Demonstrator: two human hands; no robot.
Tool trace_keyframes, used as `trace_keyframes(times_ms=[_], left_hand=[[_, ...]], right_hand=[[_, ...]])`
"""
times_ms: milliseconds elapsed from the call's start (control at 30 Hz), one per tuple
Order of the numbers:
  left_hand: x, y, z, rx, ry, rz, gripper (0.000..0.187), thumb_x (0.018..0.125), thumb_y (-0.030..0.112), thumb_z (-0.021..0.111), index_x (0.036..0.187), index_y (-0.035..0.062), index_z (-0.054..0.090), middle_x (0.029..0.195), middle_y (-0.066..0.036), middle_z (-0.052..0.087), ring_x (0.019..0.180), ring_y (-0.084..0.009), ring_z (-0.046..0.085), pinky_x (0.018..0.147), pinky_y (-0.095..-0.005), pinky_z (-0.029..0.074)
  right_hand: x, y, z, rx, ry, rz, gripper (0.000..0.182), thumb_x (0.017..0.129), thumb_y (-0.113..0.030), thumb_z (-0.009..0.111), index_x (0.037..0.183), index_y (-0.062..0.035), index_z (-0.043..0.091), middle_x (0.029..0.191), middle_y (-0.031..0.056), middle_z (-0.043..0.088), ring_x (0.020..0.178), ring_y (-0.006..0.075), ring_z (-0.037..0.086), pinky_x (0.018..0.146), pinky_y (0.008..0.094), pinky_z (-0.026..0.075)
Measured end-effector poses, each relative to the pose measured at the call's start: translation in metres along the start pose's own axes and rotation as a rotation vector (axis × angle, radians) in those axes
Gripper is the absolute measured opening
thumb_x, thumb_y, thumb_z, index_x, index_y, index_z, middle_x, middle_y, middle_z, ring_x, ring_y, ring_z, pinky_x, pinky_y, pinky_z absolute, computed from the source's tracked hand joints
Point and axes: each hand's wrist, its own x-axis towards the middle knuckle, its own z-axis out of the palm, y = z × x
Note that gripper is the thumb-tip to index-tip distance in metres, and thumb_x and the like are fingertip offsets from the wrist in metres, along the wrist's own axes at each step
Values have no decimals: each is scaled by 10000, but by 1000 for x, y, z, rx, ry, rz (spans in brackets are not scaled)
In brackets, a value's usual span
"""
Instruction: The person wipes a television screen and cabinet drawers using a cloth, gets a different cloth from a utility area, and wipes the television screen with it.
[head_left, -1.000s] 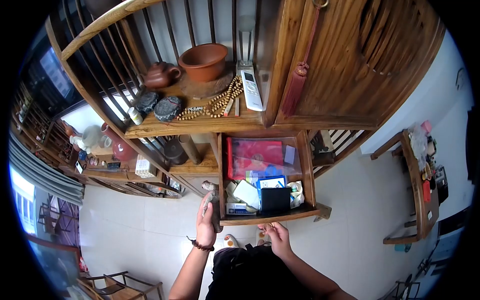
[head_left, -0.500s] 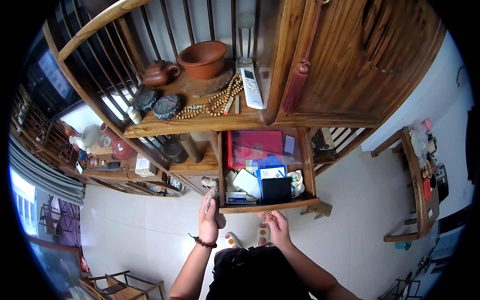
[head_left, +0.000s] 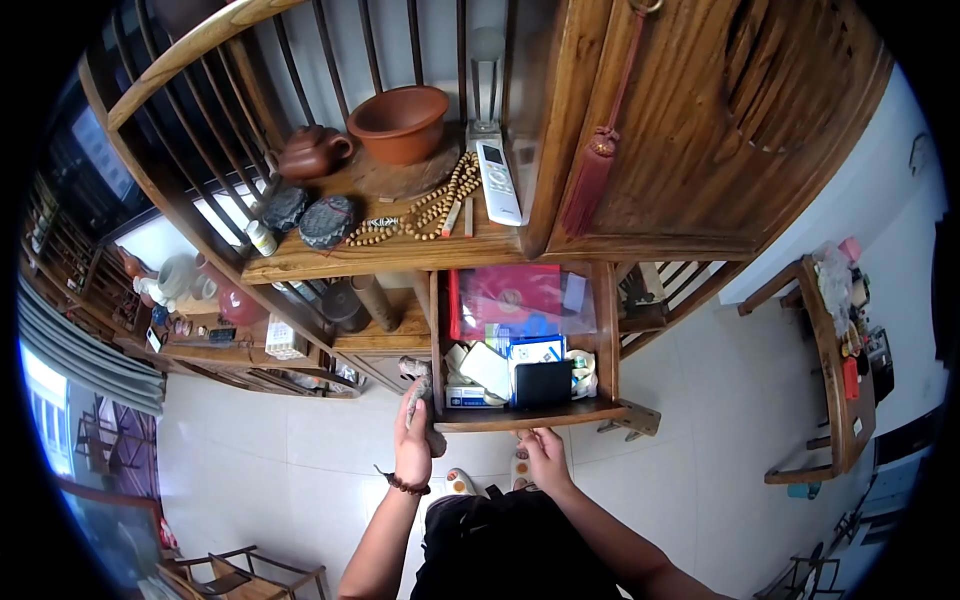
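Observation:
My left hand is closed round a gnarled, mottled grey-brown piece, perhaps wood or stone, beside the drawer's left front corner. Its lower end shows below my fingers. My right hand has its fingers curled at the middle of the front of the open wooden drawer, on the drawer pull, which they mostly hide. In the drawer lie a red folder under clear plastic, a black flat case, a blue-and-white box, white papers and a crumpled white packet.
Above the drawer, a shelf holds a clay bowl, a teapot, dark stones, wooden beads and a white remote. A red tassel hangs from the cabinet door. A wooden stool stands right of the drawer.
The whole view has shifted slightly. My right hand stays at the drawer front, and my left hand still holds the gnarled piece. The drawer stays open.

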Motion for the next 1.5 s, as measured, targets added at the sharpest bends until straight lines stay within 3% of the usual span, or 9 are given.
trace_keyframes(times_ms=[67,300,367,500,600,800,867,1300,1500], left_hand=[[11,-11,-8,34,-61,162,443,1122,233,466,1499,3,499,1357,-96,618,1235,-165,550,1099,-313,396],[3,-2,2,48,-20,140,437,1123,231,464,1495,6,503,1340,-87,620,1219,-157,546,1090,-305,395],[12,-12,-6,124,-63,295,436,1123,232,464,1495,6,501,1334,-87,623,1203,-156,551,1077,-299,401],[8,-2,-1,132,-66,294,437,1124,235,464,1497,11,498,1335,-87,623,1203,-155,553,1073,-297,403],[5,4,2,127,-54,229,442,1126,239,459,1502,8,491,1356,-92,614,1226,-157,546,1092,-304,395],[15,1,-6,110,-81,293,443,1131,249,453,1504,14,491,1385,-105,602,1263,-169,535,1118,-308,381],[16,1,-7,138,-81,298,439,1129,251,456,1499,19,500,1388,-107,601,1272,-173,529,1118,-309,380],[8,3,-4,74,-55,254,444,1128,289,470,1486,31,514,1384,-102,600,1264,-175,534,1097,-305,396],[12,25,-1,231,-18,440,474,1125,290,480,1516,22,483,1441,-119,568,1314,-188,523,1133,-340,392]], right_hand=[[1,-2,1,20,4,-16,209,1063,-169,615,1078,29,679,998,59,734,903,104,660,811,269,522],[6,13,-7,-14,-39,-18,209,1079,-186,582,1069,-1,679,1085,60,752,875,84,650,807,266,549],[7,14,-8,22,-43,-7,201,1072,-176,591,1053,0,686,1057,60,755,879,86,654,802,264,547],[7,6,-6,4,-44,-56,202,1071,-178,598,1047,0,691,1041,61,756,864,92,658,790,260,544],[8,9,-10,-11,-67,-51,206,1070,-174,605,1059,15,685,1039,70,754,908,112,690,819,274,556],[11,12,-17,-41,-122,-4,211,1074,-160,609,1120,38,667,1084,92,749,1043,159,720,882,311,575],[10,7,-14,14,-90,-3,200,1041,-124,662,1137,50,685,1007,74,755,926,118,717,842,267,564],[17,21,-21,-105,-135,-2,232,1032,-168,686,1045,63,696,918,83,756,817,100,675,728,250,517],[18,13,-16,-26,-136,-12,254,1024,-190,698,1018,64,708,879,80,755,780,100,670,689,255,510]])
